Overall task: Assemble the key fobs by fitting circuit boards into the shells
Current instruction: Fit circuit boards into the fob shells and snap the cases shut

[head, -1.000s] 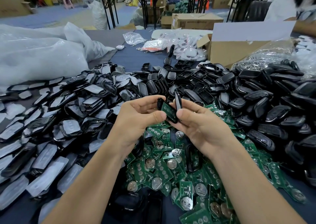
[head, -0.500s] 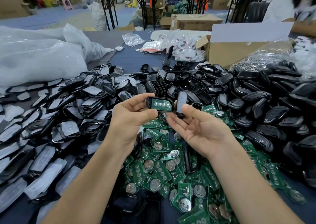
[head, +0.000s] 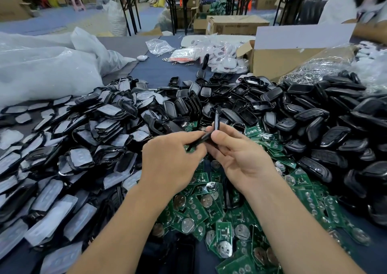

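Print on the brown cardboard box [head: 236,25] at 12 o'clock is too blurred to read. The left hand [head: 173,162] pinches a black plastic shell half [head: 198,141] edge-on. The right hand [head: 238,156] grips a thin black cover [head: 216,120] upright just beside it, above the green circuit boards [head: 209,211] heaped at 6 o'clock.

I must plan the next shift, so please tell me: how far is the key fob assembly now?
Done: no finished fobs can be told apart from loose parts. In hand: the left hand pinches one black shell half edge-on, the right hand holds a second shell half upright beside it, not yet closed. Left: a heap of green circuit boards and piles of black shells remain, so most work seems ahead.
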### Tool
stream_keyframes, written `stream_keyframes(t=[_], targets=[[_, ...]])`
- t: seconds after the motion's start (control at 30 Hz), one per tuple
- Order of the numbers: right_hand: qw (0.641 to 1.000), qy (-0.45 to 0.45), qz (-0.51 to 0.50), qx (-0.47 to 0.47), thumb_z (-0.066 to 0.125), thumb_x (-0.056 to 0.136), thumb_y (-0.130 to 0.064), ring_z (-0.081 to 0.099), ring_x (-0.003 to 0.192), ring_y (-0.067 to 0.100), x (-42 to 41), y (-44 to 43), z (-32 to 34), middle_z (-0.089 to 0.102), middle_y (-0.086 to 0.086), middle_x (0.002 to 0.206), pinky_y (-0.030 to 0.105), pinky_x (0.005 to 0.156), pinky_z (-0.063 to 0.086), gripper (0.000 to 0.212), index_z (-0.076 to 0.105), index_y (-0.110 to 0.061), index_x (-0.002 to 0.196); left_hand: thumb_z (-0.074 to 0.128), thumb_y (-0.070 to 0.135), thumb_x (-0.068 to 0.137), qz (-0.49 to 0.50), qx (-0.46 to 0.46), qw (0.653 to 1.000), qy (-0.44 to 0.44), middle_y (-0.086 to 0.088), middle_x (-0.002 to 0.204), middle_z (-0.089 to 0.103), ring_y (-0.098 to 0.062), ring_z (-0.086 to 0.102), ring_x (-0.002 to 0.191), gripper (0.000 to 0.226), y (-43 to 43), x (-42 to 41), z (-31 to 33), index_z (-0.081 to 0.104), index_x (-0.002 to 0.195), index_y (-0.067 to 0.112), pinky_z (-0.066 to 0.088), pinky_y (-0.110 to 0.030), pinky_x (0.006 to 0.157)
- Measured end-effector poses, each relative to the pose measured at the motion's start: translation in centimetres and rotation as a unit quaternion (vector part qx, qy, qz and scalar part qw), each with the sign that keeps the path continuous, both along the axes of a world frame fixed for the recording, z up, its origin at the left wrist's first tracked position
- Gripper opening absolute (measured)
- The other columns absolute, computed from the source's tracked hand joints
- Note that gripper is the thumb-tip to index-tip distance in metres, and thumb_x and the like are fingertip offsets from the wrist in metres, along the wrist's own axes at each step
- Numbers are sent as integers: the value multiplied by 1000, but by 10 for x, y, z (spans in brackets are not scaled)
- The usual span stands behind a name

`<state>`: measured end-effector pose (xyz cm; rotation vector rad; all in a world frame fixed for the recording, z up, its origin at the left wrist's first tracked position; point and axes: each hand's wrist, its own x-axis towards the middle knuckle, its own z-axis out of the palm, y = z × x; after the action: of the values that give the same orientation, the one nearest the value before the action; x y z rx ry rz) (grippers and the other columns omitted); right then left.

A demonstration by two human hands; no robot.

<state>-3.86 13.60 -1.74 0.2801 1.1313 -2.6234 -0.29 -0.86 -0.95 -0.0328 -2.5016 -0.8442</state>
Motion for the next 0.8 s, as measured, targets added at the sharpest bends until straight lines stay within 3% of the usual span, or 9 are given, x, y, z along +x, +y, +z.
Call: stream_keyframes(t=[0.17,0.23,0.37,0.43,0.5,0.6,0.73,0.8], targets=[[988,69,-50,127,73,77,19,77,82,16,4,-4,-2,80,7,89,23,70,60,35,74,-6,102,67,50,82,11,-116,992,44,13,80,79,-16,73,69,24,4,-4,-6,81,101,46,44,-24,59],[986,76,-50,137,73,78,19,77,85,17,5,-6,-1,80,8,91,24,75,61,35,75,-7,101,66,46,84,23,-135,990,45,11,70,75,-18,71,64,17,4,-4,-4,82,91,43,46,-24,54],[995,42,-35,89,74,79,15,77,90,20,6,-6,2,80,11,97,30,86,63,31,74,-5,103,73,34,89,30,45,998,-32,13,68,72,-12,70,65,7,-9,-9,-4,78,87,30,60,-33,67],[992,47,-28,110,75,79,15,77,86,18,8,-9,2,81,10,96,29,85,63,31,75,-7,100,77,25,87,30,119,992,-31,22,69,72,-4,71,68,4,-11,-11,-2,79,86,29,58,-25,68],[989,63,-15,131,74,79,16,77,83,16,12,-14,1,81,9,93,25,79,63,30,76,-8,97,80,21,86,8,173,984,-39,29,67,71,3,70,67,24,-8,-11,0,79,104,37,53,-13,66],[984,82,-13,159,75,80,16,77,84,18,13,-17,-1,81,10,93,25,77,63,30,77,-9,96,80,17,88,-34,200,977,-66,23,73,75,-9,74,70,58,-8,-10,-6,64,140,37,58,-16,72],[979,89,-22,183,78,77,16,78,84,20,10,-10,-2,81,9,92,26,75,63,33,79,-16,88,77,10,88,-100,244,959,-108,8,99,81,-10,78,84,64,-12,-12,-7,60,134,51,64,-38,85],[974,98,-21,205,79,76,15,78,87,21,9,-9,-3,81,7,91,26,75,63,34,79,-17,87,80,10,85,-95,241,960,-107,6,103,81,-9,77,92,63,-14,-13,-7,62,129,51,63,-39,90]])
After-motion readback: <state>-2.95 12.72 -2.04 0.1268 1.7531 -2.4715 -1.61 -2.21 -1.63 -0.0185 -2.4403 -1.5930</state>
